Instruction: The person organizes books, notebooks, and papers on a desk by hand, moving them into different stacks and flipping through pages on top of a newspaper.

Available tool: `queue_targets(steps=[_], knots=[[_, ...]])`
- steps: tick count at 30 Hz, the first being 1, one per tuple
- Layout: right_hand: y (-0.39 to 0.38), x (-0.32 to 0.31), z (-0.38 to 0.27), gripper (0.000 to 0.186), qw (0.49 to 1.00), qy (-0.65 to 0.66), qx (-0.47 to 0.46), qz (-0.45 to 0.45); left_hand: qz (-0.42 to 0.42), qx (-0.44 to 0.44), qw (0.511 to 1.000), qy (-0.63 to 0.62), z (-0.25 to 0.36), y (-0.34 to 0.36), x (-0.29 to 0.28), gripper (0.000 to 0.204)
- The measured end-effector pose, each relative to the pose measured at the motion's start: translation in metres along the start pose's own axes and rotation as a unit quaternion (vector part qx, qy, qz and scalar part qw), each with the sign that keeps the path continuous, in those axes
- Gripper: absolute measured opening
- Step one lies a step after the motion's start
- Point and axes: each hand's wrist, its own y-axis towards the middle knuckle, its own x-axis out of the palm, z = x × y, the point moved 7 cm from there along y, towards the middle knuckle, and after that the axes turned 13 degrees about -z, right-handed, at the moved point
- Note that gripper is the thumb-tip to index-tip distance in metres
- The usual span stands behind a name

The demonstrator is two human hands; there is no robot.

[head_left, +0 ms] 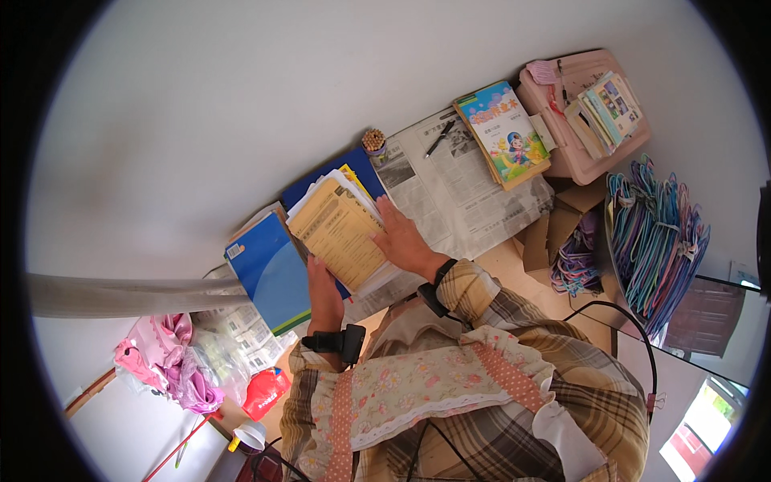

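Papers (337,229) mid-frame could slide off: left hand (324,293) grips underneath, right hand (404,239) lies flat, fingers wide.

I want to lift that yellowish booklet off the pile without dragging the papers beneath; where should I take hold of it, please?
Grip the yellowish booklet at its near short edge, coming from the person's side. That edge overhangs the stack beside the left hand, so fingers could slip under it; the right hand lies flat along its right edge.

Matt yellowed paper booklet (337,233); glossy blue book (269,273)
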Motion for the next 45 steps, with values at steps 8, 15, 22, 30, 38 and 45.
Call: queue_targets(steps=[8,15,22,30,38,45], knots=[[-0.024,-0.035,0.023,0.066,0.995,0.065,0.008,0.075,0.077,-0.185,0.977,-0.066,-0.080,-0.065,-0.055,0.073],[-0.025,0.006,-0.014,0.069,0.997,-0.072,0.020,0.000,-0.023,-0.214,0.876,-0.431,-0.085,-0.053,0.026,0.077],[-0.035,0.002,-0.012,0.075,0.997,-0.074,0.018,-0.009,0.032,-0.171,0.870,-0.461,-0.082,-0.042,0.031,0.068],[-0.051,-0.059,0.052,0.061,0.988,0.046,0.037,0.144,0.069,-0.177,0.860,-0.473,-0.085,-0.049,0.046,0.078],[-0.112,-0.178,0.330,0.031,0.861,0.120,0.286,0.402,0.093,-0.249,0.850,-0.454,-0.124,-0.064,0.052,0.092],[-0.085,-0.183,0.389,0.032,0.777,0.387,0.384,0.316,0.077,-0.218,0.898,-0.373,-0.110,-0.036,0.079,0.083]])
